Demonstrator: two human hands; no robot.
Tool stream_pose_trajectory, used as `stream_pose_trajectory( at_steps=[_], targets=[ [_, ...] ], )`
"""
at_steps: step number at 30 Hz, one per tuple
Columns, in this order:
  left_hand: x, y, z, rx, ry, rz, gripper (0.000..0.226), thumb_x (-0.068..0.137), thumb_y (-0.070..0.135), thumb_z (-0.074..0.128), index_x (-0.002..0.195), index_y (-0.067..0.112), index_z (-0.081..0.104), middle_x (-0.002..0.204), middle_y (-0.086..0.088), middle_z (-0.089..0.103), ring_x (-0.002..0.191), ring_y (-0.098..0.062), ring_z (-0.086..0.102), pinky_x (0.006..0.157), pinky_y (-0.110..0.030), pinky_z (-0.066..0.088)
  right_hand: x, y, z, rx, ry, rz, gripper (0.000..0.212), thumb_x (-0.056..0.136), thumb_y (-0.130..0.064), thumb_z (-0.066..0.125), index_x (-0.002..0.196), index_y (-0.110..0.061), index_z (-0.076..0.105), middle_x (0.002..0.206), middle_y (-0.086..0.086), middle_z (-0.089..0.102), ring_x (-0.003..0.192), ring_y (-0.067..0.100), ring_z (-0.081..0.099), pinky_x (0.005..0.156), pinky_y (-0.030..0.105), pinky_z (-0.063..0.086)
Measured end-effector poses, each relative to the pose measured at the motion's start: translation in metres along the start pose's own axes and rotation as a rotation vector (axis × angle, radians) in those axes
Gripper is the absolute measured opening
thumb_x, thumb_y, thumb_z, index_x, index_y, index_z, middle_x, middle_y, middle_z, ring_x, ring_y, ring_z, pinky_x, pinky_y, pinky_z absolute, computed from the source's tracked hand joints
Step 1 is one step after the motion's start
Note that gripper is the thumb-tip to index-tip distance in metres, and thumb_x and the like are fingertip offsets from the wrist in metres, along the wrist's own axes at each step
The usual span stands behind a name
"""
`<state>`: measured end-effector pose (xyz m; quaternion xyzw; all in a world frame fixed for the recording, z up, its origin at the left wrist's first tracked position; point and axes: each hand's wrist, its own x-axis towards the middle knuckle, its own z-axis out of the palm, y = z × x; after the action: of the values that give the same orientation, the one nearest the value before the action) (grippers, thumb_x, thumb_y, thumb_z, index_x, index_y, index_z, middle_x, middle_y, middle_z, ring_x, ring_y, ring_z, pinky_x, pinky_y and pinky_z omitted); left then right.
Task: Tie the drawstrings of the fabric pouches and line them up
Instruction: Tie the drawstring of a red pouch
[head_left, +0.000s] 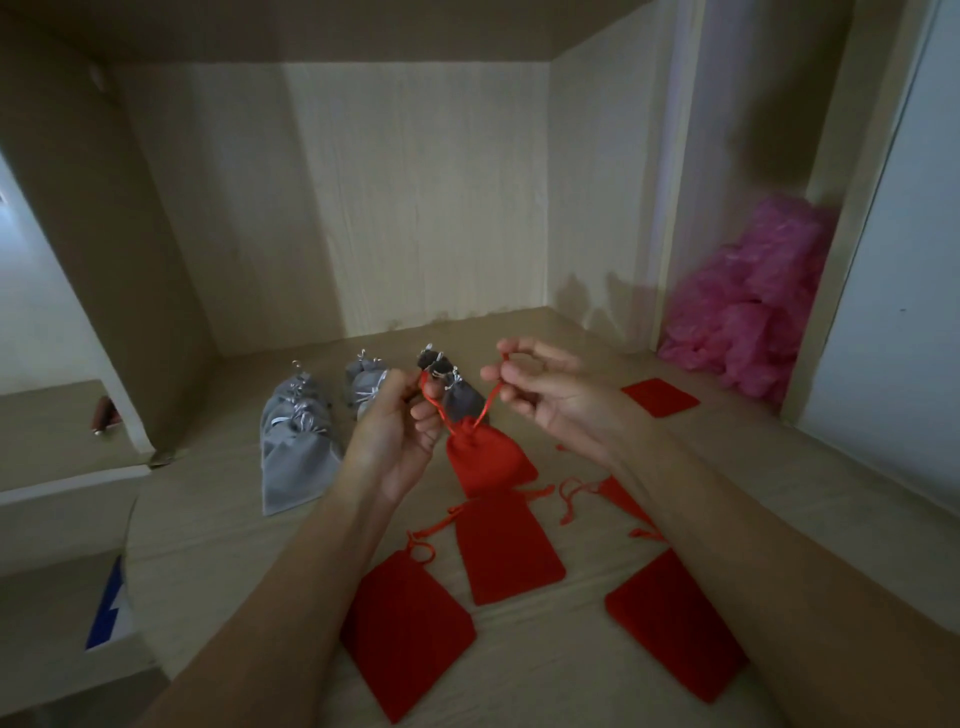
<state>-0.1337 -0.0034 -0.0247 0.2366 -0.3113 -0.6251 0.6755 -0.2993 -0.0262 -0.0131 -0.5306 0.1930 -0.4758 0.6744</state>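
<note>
I hold one red pouch (488, 457) up at centre, its neck cinched. My left hand (395, 431) pinches one drawstring and my right hand (550, 400) pinches the other. The grey pouches (298, 452), at ten to twelve o'clock, look tied and roughly lined up. The flat red pouches (509, 551), from two round to seven o'clock, lie untied. I judge about half is done.

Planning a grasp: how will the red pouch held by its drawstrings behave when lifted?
Likely floppy and light: the red pouch bunches under thin drawstrings pinched by left hand and right hand. Soft cloth, so unlikely to roll.
</note>
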Motion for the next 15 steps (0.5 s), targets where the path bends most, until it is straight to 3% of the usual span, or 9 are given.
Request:
stream_pose_trajectory(
  at_steps=[5,9,11,15],
  targets=[
    [-0.003,-0.003,0.001,0.184,-0.022,0.013,0.029,0.097,0.011,0.040,0.072,0.009,0.055,0.048,0.007,0.048,0.034,0.000,0.035,0.034,-0.006,0.027,-0.003,0.004,0.007,-0.141,-0.059,-0.021,0.012,0.088,-0.001,0.052,0.095,-0.010,0.055,0.086,0.002,0.074,0.055,0.005,0.060,0.051,0.014,0.036],
    [-0.003,-0.008,0.000,0.310,0.014,-0.018,0.039,0.092,0.011,0.052,0.058,0.014,0.071,0.050,0.007,0.053,0.036,0.001,0.042,0.036,-0.006,0.034,-0.005,0.002,0.011,-0.303,-0.090,-0.090,0.013,0.080,-0.012,0.063,0.089,-0.017,0.071,0.081,-0.001,0.073,0.060,0.005,0.058,0.053,0.014,0.037],
    [-0.003,-0.011,-0.001,0.339,0.013,-0.050,0.040,0.091,0.010,0.053,0.055,0.015,0.070,0.052,0.007,0.056,0.038,0.001,0.046,0.036,-0.005,0.036,-0.003,0.004,0.014,-0.386,-0.070,-0.135,0.017,0.086,-0.007,0.061,0.095,-0.015,0.071,0.080,0.001,0.070,0.060,0.002,0.056,0.054,0.012,0.040],
    [-0.003,-0.012,-0.003,0.257,-0.014,-0.108,0.039,0.091,0.006,0.048,0.061,0.008,0.072,0.055,0.001,0.063,0.040,-0.001,0.054,0.040,-0.008,0.045,0.003,0.011,0.020,-0.552,-0.050,-0.191,0.028,0.089,0.002,0.057,0.115,-0.007,0.061,0.086,0.005,0.067,0.067,0.001,0.060,0.069,0.013,0.048]
  ],
)
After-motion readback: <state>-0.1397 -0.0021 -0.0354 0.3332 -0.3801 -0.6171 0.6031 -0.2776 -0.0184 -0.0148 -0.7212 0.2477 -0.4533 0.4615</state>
